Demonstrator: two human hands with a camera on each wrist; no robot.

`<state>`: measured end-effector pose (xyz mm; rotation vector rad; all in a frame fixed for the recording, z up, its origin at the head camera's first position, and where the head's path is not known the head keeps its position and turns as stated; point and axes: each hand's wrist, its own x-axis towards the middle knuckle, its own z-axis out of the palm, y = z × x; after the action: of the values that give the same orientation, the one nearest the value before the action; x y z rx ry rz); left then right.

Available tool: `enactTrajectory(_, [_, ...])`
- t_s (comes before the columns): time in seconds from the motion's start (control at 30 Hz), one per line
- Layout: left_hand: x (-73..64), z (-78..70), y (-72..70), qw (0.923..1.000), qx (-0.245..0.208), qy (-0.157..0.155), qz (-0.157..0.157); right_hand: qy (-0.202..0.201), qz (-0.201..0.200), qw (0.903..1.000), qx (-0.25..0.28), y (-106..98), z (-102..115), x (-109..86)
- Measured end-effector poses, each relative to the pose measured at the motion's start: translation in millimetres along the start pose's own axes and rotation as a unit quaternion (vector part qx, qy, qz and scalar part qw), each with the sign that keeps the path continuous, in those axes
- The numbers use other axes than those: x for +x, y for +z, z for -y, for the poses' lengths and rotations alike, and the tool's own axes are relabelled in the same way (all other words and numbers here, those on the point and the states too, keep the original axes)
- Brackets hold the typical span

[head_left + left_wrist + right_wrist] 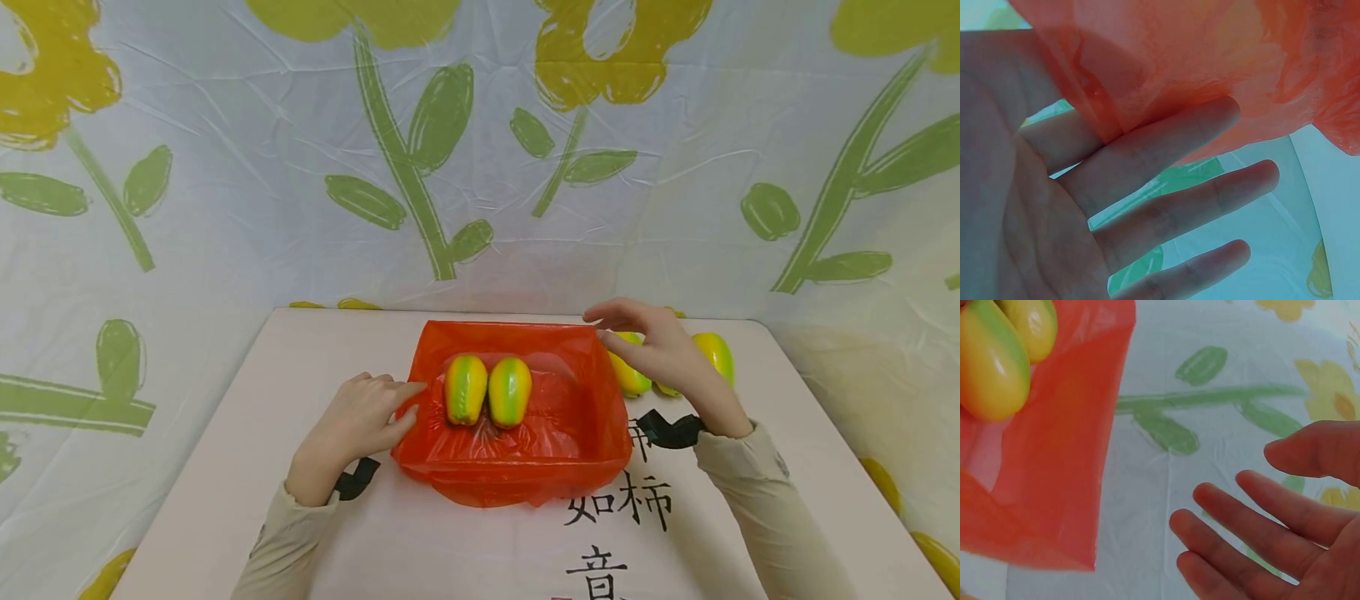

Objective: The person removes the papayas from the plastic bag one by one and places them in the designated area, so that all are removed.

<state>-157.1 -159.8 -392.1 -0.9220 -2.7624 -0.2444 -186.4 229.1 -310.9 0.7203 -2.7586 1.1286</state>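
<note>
A red plastic bag (555, 433) lies spread wide on the table, its mouth facing up. Inside it, side by side, are two yellow-and-green papaya-like fruits (466, 390). My left hand (367, 417) is at the bag's left edge; in the left wrist view its fingers (1179, 206) are straight and spread, and the thumb and one finger pass behind the red film. By the far right corner of the bag, my right hand (645, 337) has its fingers apart with nothing between them. The right wrist view shows a gap between these fingers (1260, 531) and the bag (1066, 462).
More of the same fruits (713, 357) lie right of the bag, partly hidden by my right hand and wrist. Large black characters (618, 500) mark the pale table (360, 542) in front. A flower-printed cloth (247, 208) hangs behind and at both sides.
</note>
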Motion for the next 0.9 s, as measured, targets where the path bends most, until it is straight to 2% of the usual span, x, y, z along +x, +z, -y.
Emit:
enactTrajectory(0.17, [-0.2,0.4,0.5,1.0000,0.001,-0.003,0.003,0.005,0.061,0.9978,-0.023,8,12,17.5])
enactTrajectory(0.37, [0.3,0.4,0.3,1.0000,-0.001,-0.004,0.000,-0.005,0.114,0.9922,-0.051,25,19,36.4])
enactTrajectory(0.67, [-0.7,0.9,0.5,0.9999,-0.009,-0.010,0.007,-0.025,0.200,0.9747,-0.097,59,23,57.6])
enactTrajectory(0.77, [-0.7,1.6,0.8,0.9999,-0.010,-0.009,0.005,-0.013,0.221,0.9692,-0.109,68,23,60.5])
enactTrajectory(0.9, [0.3,3.1,0.8,1.0000,-0.007,-0.005,0.002,0.023,0.244,0.9627,-0.114,75,24,62.2])
